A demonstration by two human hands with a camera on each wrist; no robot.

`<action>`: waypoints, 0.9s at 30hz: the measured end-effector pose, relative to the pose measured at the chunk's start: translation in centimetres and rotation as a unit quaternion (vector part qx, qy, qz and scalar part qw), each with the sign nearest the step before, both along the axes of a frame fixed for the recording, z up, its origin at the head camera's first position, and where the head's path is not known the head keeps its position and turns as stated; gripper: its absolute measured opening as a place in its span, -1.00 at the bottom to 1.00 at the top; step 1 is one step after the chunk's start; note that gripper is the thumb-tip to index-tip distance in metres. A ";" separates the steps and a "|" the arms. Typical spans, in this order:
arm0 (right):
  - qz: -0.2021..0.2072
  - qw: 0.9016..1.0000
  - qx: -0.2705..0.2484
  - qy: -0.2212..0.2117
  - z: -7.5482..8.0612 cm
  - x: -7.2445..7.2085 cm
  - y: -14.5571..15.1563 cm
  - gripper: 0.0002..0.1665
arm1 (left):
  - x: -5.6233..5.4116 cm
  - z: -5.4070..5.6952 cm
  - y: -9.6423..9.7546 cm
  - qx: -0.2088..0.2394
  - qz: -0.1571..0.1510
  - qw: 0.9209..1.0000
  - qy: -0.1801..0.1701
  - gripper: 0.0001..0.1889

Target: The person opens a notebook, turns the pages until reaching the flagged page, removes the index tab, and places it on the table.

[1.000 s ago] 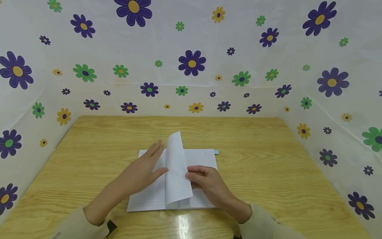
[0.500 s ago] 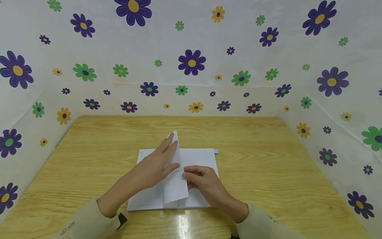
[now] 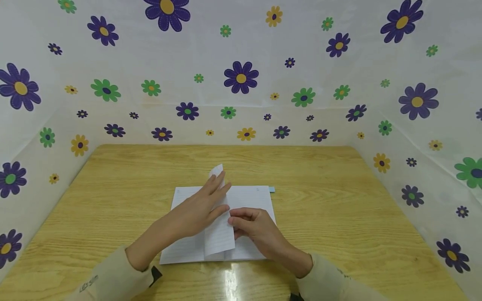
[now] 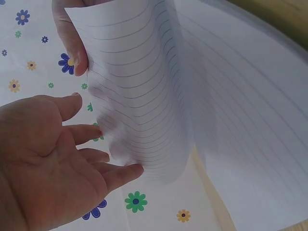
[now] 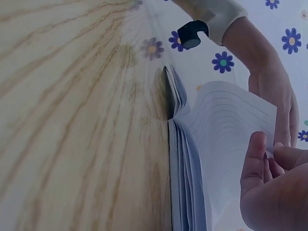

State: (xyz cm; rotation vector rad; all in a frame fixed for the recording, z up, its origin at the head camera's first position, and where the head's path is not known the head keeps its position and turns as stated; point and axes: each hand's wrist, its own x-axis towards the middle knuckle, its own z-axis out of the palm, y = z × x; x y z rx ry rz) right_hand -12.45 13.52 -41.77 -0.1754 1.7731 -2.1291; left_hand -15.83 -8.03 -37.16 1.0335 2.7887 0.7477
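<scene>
Notebook (image 3: 253, 197) lies open on the bench (image 3: 324, 188), one page (image 3: 220, 241) raised; left hand (image 3: 197, 214), fingers (image 4: 124, 176) spread, is at the page, while right hand (image 3: 261, 229) pinches its edge

tabletop (image 3: 320, 188) is yellowish wood grain, glossy on the near side; lined notebook (image 3: 249, 199) lies open on it, pale blue tab (image 3: 272, 190) poking out at far right corner

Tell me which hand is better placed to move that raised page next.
Probably the right hand: it pinches the free edge of the raised page. The left hand is spread against that page and grips nothing.
</scene>
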 end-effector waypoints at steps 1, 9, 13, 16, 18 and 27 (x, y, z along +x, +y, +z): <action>0.001 1.000 0.000 0.000 0.0 0.0 0.0 -0.63 | 0.0 0.0 0.0 -0.002 -0.002 1.000 -0.002 -0.34; 0.033 0.999 -0.004 0.001 0.0 0.1 0.0 -0.56 | 0.2 0.0 -0.3 -0.011 0.001 1.000 -0.015 -0.31; 0.036 0.999 0.027 0.013 0.2 0.1 0.8 -0.51 | 0.3 -0.3 -0.8 -0.025 0.014 0.999 -0.030 -0.27; 0.032 0.997 0.066 0.029 0.4 0.2 1.8 -0.51 | 0.5 -0.6 -1.3 -0.034 0.025 0.998 -0.042 -0.26; 0.029 0.994 0.095 0.046 0.4 0.2 2.5 -0.51 | 0.7 -0.7 -1.8 -0.037 0.032 0.998 -0.049 -0.26; 0.024 0.928 0.308 0.207 0.4 0.5 5.6 -0.53 | 1.5 -1.0 -3.6 -0.052 0.027 0.998 -0.033 -0.28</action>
